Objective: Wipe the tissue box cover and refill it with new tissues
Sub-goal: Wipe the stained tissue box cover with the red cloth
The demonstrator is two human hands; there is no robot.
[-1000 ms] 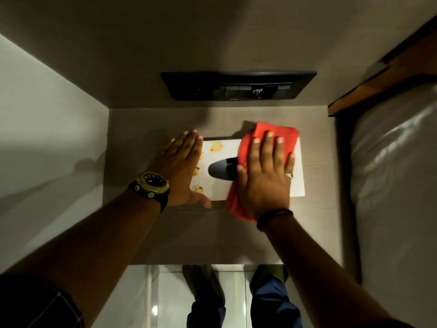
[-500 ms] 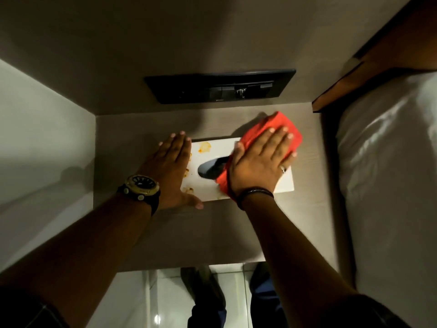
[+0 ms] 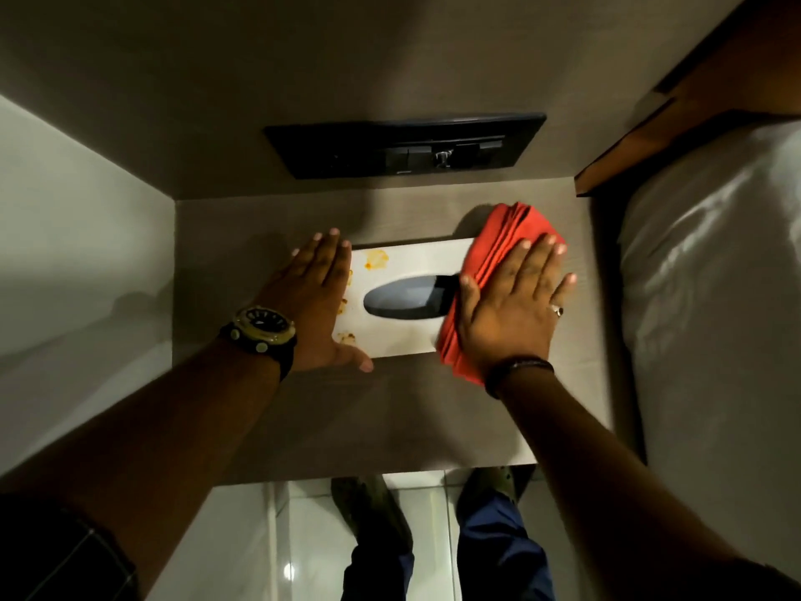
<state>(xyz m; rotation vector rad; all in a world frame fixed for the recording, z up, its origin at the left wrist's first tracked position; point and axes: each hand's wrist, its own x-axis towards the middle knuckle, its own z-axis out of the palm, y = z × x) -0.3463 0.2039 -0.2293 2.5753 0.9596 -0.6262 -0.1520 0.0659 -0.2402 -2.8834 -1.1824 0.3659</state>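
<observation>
A white tissue box cover with a dark oval slot lies flat on the grey bedside shelf. Orange stains mark its left part, near the far left corner and along the left edge. My left hand, fingers spread, presses flat on the cover's left end. My right hand lies flat on a folded red cloth that covers the cover's right end. No tissues show in the slot.
A black switch panel is set in the wall behind the shelf. A bed with white bedding and a wooden headboard stands on the right. A pale wall closes the left side. My feet stand on tiled floor below the shelf.
My right hand has slid the red cloth to the right, off the slot and onto the cover's right end. My left hand has stayed on the left end.
</observation>
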